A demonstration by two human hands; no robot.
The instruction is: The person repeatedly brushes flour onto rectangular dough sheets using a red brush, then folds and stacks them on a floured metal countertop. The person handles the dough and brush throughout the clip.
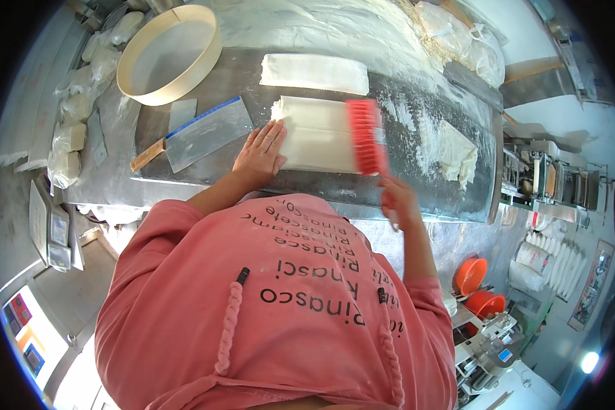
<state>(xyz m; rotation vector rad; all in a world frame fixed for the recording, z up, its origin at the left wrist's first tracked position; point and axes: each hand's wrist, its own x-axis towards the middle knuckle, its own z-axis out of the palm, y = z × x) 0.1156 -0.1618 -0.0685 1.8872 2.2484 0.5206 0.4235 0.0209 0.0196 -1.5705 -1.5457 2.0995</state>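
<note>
My left hand (262,152) lies with fingers stretched out on the left end of a folded stack of pale dough sheets (314,137). My right hand (398,203) grips a red brush (365,133), whose blurred bristles are over the stack's right end. A second pale stack (313,74) lies beyond. Left of my left hand are a wide blade (206,130) with blue edge and wooden handle, and a small grey plate (182,111). A crumpled pale piece (458,150) rests to the right, amid flour.
The dark work board (424,190) is on a metal table. A round wooden-rimmed sieve (206,61) sits back left, near bagged blocks (68,157). Plastic bags (471,55) lie back right. Orange basins (470,273) and machinery (540,178) are off to the right.
</note>
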